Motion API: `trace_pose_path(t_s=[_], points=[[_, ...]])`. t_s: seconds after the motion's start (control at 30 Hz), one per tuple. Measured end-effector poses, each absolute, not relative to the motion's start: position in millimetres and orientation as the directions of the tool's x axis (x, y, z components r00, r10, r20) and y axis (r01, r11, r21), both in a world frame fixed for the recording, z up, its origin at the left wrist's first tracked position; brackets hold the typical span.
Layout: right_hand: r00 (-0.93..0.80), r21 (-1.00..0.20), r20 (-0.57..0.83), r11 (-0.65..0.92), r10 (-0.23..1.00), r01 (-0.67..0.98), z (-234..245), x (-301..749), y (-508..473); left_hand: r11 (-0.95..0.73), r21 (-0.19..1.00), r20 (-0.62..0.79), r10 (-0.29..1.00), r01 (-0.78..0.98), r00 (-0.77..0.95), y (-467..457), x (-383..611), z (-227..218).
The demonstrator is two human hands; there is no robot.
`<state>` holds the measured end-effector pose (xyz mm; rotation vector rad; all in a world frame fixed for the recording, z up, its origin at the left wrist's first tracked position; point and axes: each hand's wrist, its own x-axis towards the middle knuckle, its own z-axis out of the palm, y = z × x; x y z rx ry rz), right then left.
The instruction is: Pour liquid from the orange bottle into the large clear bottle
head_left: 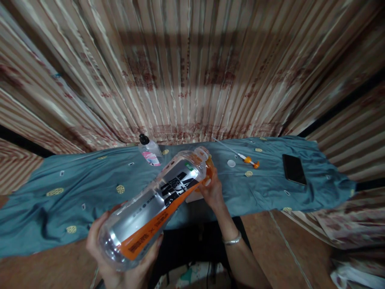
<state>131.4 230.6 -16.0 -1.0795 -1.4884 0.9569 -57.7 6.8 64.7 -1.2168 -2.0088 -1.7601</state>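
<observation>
My left hand grips the base of a large clear plastic bottle with an orange, black and silver label. The bottle is tilted, its open neck pointing up and to the right. My right hand is closed around something orange at the bottle's neck; I cannot make out what it is. A silver bangle sits on my right wrist. Both hands hover over the near edge of a table covered with a teal patterned cloth.
On the cloth stand a small clear bottle with a black cap and pink label, a white cap, an orange-and-white cable end and a black phone. Striped curtains hang behind.
</observation>
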Motion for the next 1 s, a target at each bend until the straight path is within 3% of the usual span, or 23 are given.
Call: trace_pose_path(t_s=[0.2, 0.3, 0.57, 1.0], points=[[-0.069, -0.943, 0.284, 0.291, 0.956, 0.159, -17.0, 129.9, 230.4, -0.036, 0.679, 0.655, 0.481, 0.734, -0.583, 1.8, -63.3, 64.2], [-0.077, -0.953, 0.262, 0.270, 0.962, 0.140, -14.6, 129.8, 229.3, -0.039, 0.661, 0.684, 0.440, 0.749, -0.581, 4.6, -63.1, 64.1], [-0.088, -0.959, 0.257, 0.265, 0.962, 0.100, -14.0, 128.9, 228.1, -0.034, 0.741, 0.628, 0.390, 0.671, -0.674, 10.3, -54.7, 63.9], [-0.082, -0.951, 0.278, 0.286, 0.957, 0.116, -16.4, 129.1, 229.0, -0.052, 0.663, 0.702, 0.388, 0.747, -0.597, 13.6, -52.2, 72.7]])
